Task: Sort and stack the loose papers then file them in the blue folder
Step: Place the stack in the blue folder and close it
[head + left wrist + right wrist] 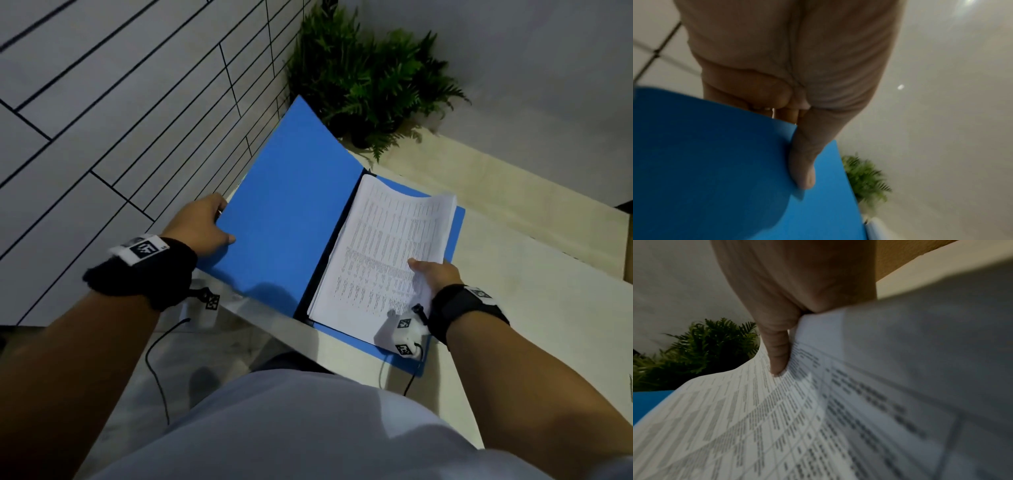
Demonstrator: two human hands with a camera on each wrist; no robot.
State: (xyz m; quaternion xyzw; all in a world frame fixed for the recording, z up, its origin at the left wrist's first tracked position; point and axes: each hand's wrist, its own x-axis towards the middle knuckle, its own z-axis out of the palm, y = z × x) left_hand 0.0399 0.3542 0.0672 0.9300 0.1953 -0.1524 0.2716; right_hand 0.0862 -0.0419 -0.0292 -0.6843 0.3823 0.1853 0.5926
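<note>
The blue folder [287, 219] lies open on the white table [513, 308], its left cover raised past the table's left edge. My left hand [205, 224] grips that cover's outer edge, thumb on the inner face and fingers behind it; the left wrist view shows the same hold on the blue cover [715, 162]. A stack of printed papers [380, 253] rests on the folder's right half, its right side bent upward. My right hand [435, 274] holds the stack's right edge, thumb on top. In the right wrist view the thumb [777, 353] presses on the printed papers [777, 426].
A green fern plant [370, 78] stands at the table's far corner, just beyond the folder. A tiled wall [120, 102] runs along the left. A raised cream ledge [496, 198] borders the table at the right. Cables hang below the near table edge.
</note>
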